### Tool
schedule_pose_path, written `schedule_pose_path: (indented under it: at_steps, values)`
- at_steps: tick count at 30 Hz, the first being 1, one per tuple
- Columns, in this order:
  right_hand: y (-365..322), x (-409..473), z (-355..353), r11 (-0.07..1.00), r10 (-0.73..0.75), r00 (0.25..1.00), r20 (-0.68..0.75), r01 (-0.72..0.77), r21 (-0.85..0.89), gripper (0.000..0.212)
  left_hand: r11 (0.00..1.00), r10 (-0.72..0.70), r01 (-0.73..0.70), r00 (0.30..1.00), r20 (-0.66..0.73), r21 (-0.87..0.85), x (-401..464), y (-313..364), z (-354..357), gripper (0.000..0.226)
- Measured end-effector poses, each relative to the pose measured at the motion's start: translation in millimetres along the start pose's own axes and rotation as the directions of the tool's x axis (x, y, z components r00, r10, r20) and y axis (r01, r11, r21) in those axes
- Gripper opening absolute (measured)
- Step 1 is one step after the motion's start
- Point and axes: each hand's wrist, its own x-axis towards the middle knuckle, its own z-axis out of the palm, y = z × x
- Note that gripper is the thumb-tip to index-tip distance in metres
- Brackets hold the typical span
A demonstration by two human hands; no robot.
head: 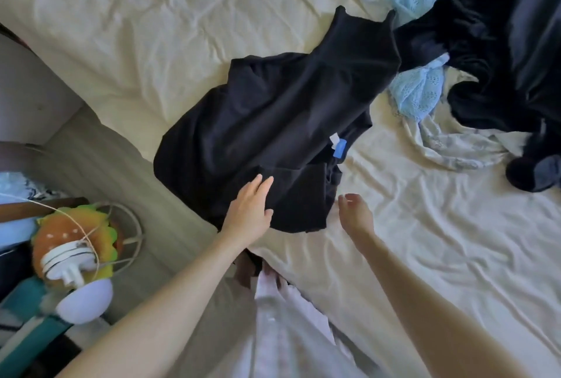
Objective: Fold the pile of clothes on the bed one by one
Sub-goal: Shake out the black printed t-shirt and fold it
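Observation:
A black garment [273, 110] lies spread across the cream bed sheet [121, 28], partly folded, with a white and blue label [338, 146] at its right edge. My left hand [250, 210] rests flat with straight fingers on the garment's near end. My right hand [355, 215] hovers just right of that end, fingers bent downward, holding nothing. The pile of clothes [498, 52] sits at the far right: dark garments, a light blue lace piece [417, 95] and a pale floral cloth [455, 143].
The bed's left edge [121, 159] drops to a gap beside a wall. Below left stand a burger-shaped plush [73, 238], a small white fan [82, 286] and a cord. A dark sock or slipper [534, 174] lies at the right.

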Motion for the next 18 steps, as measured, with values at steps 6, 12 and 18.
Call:
schedule_pose_path:
  at_steps: [6, 12, 18]
  values:
    - [-2.7, 35.5, 14.4, 0.753, 0.241, 0.946, 0.215, -0.322, 0.574, 0.023, 0.909, 0.120, -0.147, 0.988, 0.095, 0.391, 58.9, 18.7, 26.3, 0.088]
    - [-6.2, 23.6, 0.1, 0.674, 0.062, 0.994, 0.086, -0.105, 0.732, 0.010, 0.906, 0.131, -0.195, 0.973, 0.188, 0.376, 46.2, 14.4, 31.8, 0.056]
    - [-32.6, -24.5, -65.8, 0.708, -0.161, 0.979, -0.128, 0.205, 0.676, 0.012, 0.988, 0.067, -0.123, 0.891, 0.448, 0.098, -13.3, 9.8, -2.1, 0.048]
